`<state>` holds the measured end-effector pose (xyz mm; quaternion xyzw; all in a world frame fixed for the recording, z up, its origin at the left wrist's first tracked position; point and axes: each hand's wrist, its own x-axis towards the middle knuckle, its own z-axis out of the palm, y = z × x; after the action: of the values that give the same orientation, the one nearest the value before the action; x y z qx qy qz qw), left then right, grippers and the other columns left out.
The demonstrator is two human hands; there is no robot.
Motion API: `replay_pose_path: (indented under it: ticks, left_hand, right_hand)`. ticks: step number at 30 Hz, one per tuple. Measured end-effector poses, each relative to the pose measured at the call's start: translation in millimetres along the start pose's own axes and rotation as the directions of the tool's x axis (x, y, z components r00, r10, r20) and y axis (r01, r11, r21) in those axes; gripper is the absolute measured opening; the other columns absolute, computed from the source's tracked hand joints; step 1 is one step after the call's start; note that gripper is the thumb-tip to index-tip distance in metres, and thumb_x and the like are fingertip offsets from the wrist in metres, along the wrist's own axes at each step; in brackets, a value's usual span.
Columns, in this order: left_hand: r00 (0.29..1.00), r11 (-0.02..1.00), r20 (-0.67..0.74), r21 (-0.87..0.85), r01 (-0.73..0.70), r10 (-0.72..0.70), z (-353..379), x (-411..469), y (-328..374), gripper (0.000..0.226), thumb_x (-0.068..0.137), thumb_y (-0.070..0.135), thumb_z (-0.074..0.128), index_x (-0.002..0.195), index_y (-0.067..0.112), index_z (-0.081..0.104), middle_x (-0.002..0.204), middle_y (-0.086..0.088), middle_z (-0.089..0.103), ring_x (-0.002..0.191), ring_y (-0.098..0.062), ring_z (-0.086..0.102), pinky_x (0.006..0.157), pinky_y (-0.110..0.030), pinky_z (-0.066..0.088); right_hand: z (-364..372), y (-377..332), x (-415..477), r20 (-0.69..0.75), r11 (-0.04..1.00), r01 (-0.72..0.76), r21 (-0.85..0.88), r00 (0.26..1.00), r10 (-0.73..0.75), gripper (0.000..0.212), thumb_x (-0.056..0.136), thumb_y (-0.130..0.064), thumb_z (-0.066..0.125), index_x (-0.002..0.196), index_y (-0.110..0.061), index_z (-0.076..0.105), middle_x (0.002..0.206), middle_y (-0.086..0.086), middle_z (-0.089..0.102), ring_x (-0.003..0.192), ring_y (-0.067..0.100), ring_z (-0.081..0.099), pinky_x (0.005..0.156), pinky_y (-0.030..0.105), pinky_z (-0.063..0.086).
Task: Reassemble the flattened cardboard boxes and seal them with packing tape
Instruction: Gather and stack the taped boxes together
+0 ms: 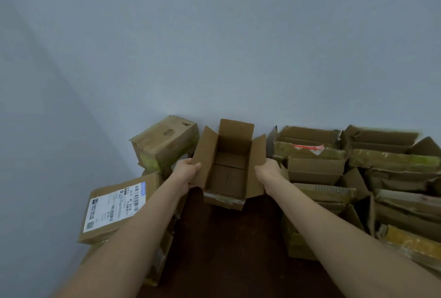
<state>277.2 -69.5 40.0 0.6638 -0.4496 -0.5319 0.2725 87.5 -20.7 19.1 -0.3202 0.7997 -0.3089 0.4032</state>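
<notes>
Near left: labelled box, sealed. Far left: taped box, tilted.

Centre: open box stands upright on the dark surface, all four top flaps raised.

Left hand curls round the left flap, thumb on the inner face. Right hand meets the right flap, fingers hidden behind the cardboard; cannot tell whether it grips.

Right: flattened boxes piled.

Risk: being held by the flaps alone, the box may rack askew or a flap crease may tear. No tape roll is visible.
</notes>
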Motion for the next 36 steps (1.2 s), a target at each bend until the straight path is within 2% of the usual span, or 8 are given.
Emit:
replay_pose_path:
  ticks: [2,3,7,10,19,23,27,36]
  left_hand:
    - [1.0,1.0,-0.007,0.011,-0.024,0.024,7,-1,1,0.025,0.101,0.014,0.044,0.123,0.009,0.053,0.096,-0.006,0.06,0.087,-0.021,0.058,0.064,-0.032,0.048]
    - [1.0,1.0,-0.001,0.009,-0.028,0.028,12,-1,2,0.023,0.101,0.014,0.043,0.121,0.011,0.054,0.093,-0.005,0.06,0.084,-0.02,0.058,0.065,-0.033,0.049]
    - [1.0,1.0,0.026,0.028,-0.01,0.009,39,11,-4,0.031,0.1,0.015,0.044,0.129,0.011,0.053,0.115,-0.011,0.062,0.103,-0.028,0.059,0.09,-0.046,0.051]
    - [1.0,0.998,0.014,0.061,0.003,-0.004,59,20,-6,0.034,0.1,0.016,0.045,0.133,0.012,0.052,0.12,-0.011,0.061,0.108,-0.029,0.058,0.095,-0.049,0.049]
    - [0.991,1.0,0.135,0.002,0.025,-0.025,81,30,-2,0.041,0.102,0.023,0.035,0.143,0.02,0.039,0.131,-0.008,0.053,0.116,-0.029,0.053,0.099,-0.05,0.046]
    - [0.972,0.998,0.232,0.041,-0.042,0.032,74,24,4,0.042,0.103,0.019,0.036,0.145,0.02,0.035,0.136,-0.007,0.051,0.122,-0.028,0.05,0.101,-0.047,0.044]
    - [0.979,0.998,0.192,-0.022,-0.064,0.067,77,25,5,0.041,0.103,0.018,0.034,0.144,0.02,0.038,0.135,-0.007,0.052,0.121,-0.026,0.051,0.103,-0.047,0.043]
    - [0.942,0.998,0.336,0.052,-0.034,0.015,85,46,11,0.046,0.101,0.025,0.042,0.146,0.019,0.034,0.141,-0.007,0.047,0.126,-0.03,0.048,0.106,-0.048,0.039]
  right_hand:
    - [-3,-1,-3,0.0,0.985,0.054,-0.161,0.999,-0.054,0.017,0.097,-0.009,0.046,0.113,-0.007,0.052,0.114,0.016,0.061,0.08,0.023,0.055,0.061,0.03,0.045]
    - [-5,-3,-3,-0.01,0.968,0.069,-0.24,0.997,-0.074,0.022,0.097,-0.01,0.047,0.118,-0.009,0.049,0.115,0.017,0.061,0.079,0.023,0.055,0.057,0.029,0.044]
    - [-21,-6,-9,-0.075,0.826,0.136,-0.547,0.975,-0.21,0.062,0.094,-0.017,0.055,0.146,-0.01,0.021,0.12,0.013,0.06,0.099,0.029,0.063,0.068,0.036,0.051]
    - [-32,-8,-9,-0.088,0.701,0.134,-0.7,0.959,-0.271,0.079,0.092,-0.032,0.06,0.151,-0.014,0.011,0.131,0.009,0.054,0.113,0.028,0.057,0.073,0.036,0.045]
    - [-35,-2,1,-0.114,0.715,0.086,-0.694,0.967,-0.227,0.082,0.088,-0.043,0.064,0.15,-0.017,0.017,0.139,0.011,0.047,0.126,0.03,0.048,0.086,0.041,0.05]
    - [-31,-6,-5,-0.106,0.731,0.087,-0.677,0.971,-0.214,0.06,0.091,-0.039,0.061,0.138,-0.018,0.032,0.116,0.007,0.061,0.106,0.026,0.06,0.077,0.038,0.054]
    - [-30,-7,-13,-0.112,0.728,0.081,-0.681,0.971,-0.213,0.048,0.095,-0.034,0.055,0.136,-0.018,0.035,0.107,0.005,0.065,0.094,0.023,0.065,0.065,0.031,0.047]
    - [-28,-9,-17,-0.183,0.783,0.042,-0.621,0.963,-0.197,0.051,0.094,-0.04,0.056,0.137,-0.019,0.038,0.119,0.006,0.06,0.109,0.025,0.059,0.077,0.037,0.051]
